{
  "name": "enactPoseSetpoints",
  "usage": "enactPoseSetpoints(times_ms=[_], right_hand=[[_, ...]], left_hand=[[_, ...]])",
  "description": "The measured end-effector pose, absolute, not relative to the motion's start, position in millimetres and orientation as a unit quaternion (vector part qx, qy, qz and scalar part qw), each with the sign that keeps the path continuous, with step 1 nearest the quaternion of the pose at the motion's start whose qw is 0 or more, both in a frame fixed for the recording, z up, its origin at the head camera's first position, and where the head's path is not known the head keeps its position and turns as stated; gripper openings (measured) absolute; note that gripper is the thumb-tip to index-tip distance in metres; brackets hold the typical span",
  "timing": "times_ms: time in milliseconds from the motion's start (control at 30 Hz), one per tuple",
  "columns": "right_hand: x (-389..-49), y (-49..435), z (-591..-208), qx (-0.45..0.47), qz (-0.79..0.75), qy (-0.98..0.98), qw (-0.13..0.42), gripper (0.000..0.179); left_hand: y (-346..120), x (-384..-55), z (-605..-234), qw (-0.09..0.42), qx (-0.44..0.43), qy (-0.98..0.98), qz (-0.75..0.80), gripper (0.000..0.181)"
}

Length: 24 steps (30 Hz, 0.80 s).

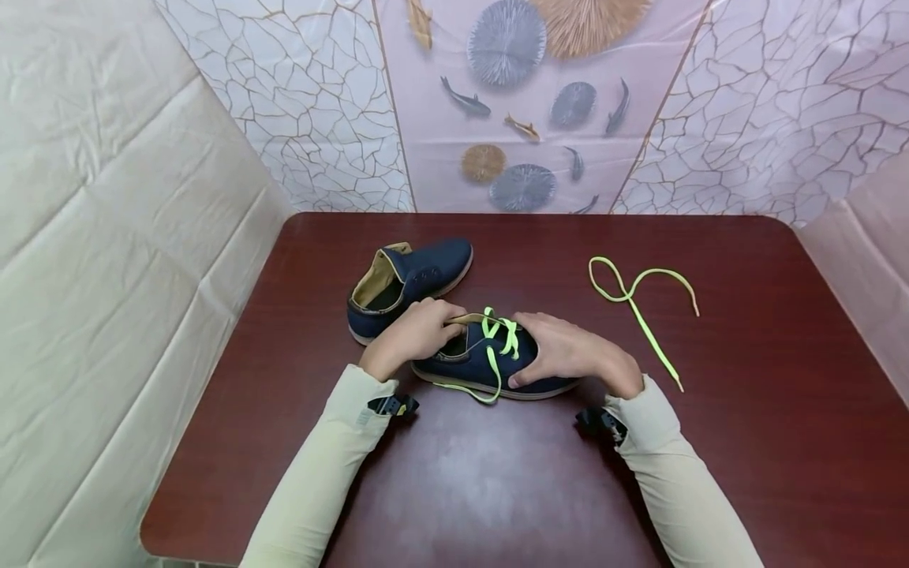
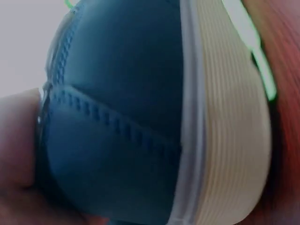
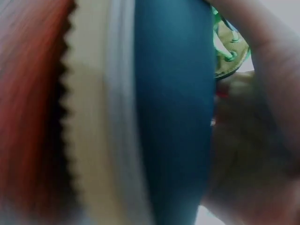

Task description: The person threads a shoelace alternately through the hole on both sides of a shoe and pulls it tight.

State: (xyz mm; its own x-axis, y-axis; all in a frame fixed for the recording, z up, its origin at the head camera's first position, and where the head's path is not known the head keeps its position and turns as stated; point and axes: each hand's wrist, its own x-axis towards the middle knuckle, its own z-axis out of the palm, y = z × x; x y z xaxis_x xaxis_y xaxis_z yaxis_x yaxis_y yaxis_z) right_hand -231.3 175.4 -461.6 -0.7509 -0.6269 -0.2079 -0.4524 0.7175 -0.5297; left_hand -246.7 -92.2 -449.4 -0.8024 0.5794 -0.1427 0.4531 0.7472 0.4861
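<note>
At the far left of the reddish-brown surface [image 1: 497,481], there's an unlaced shoe [image 1: 443,264], navy, its toe turned right and its heel towards the near left. Its opening gapes, and inside sit a tan lining [image 1: 372,280] and a dark insole [image 1: 387,296]. Just nearer and to the right, in comes the left hand [image 1: 415,335], reaching from a pale sleeve [image 1: 312,473] with a black wrist camera [image 1: 389,405] strapped on. Its fingers are grasping the rim of the opening on the laced shoe [image 1: 511,364], up at the heel end.

And that laced shoe takes the middle, resting sole-down on the surface, heel left and toe right. Its opening shows a dark inside, part of it hidden by the left hand. A yellow-green lace [image 1: 510,339] runs through the eyelets, one tail dropping over the near side and curling left along the pale sole [image 2: 234,122].

Now the right hand [image 1: 568,351], clamped over the toe: thumb on the near side, fingers arching across the top to the far side, grasping the front of the shoe. Another black camera rides that wrist. Farther right, well apart from the shoes, a loose lace [image 1: 629,297] in the same yellow-green lies on the surface, crossing itself in a loop, with one end pointing near and the other curving right.
</note>
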Motion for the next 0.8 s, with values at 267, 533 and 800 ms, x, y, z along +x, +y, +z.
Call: enactPoseSetpoints(times_ms=[267,533,800], right_hand=[[-230,176,-460,-0.327,-0.235,0.881,0.25,0.091],[-222,178,-455,-0.319,-0.198,0.866,0.33,0.112],[-211,175,-446,-0.319,-0.17,0.858,0.365,0.118]], left_hand=[[-90,-249,-445,0.19,0.34,0.9,0.195,0.034],[-93,-246,-437,0.262,0.38,0.864,0.202,0.024],[-100,-244,-432,0.321,0.437,0.812,0.219,0.016]])
